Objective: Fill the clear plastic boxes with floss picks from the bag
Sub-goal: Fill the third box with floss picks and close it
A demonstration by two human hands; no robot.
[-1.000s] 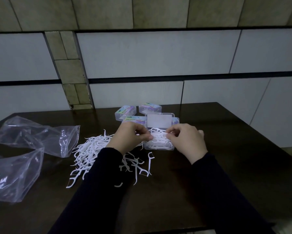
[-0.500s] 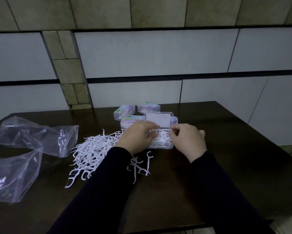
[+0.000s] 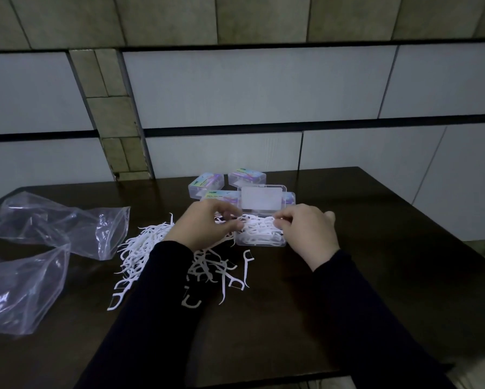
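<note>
Two hands work over one open box (image 3: 261, 238) in the head view, its lid (image 3: 261, 198) raised at the far side. The left hand (image 3: 205, 227) and right hand (image 3: 310, 234) each curl their fingertips onto white floss picks (image 3: 256, 227) heaped in the box; the exact pinch is too small to tell. To do this well, the person should likely press the picks flat and parallel, below the rim, so the lid can close. A loose pile (image 3: 140, 248) lies just left of the box, under the left wrist. Emptied bags (image 3: 58, 223) sit well apart.
</note>
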